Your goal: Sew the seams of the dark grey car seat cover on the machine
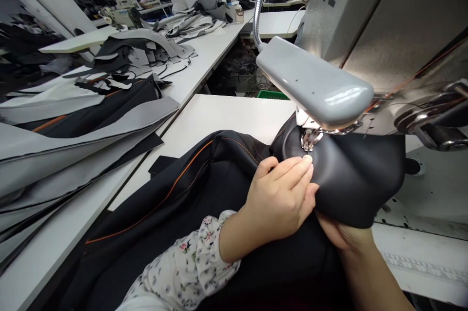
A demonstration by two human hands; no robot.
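Likely step: guiding a seam | black material (351,179) under presser foot (308,141) | left hand (280,196) flat atop, beside foot; right hand (341,234) underneath, grip hidden | next likely needs smooth feed, left hand clear

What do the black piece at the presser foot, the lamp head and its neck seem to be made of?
Black piece: smooth leather or, perhaps likelier, imitation; soft satin sheen, rounded folds.
Lamp head: painted metal or plastic, glossy grey with a bright highlight.
Neck: probably flexible metal, silvery, judging by its ribbed, shiny coils.
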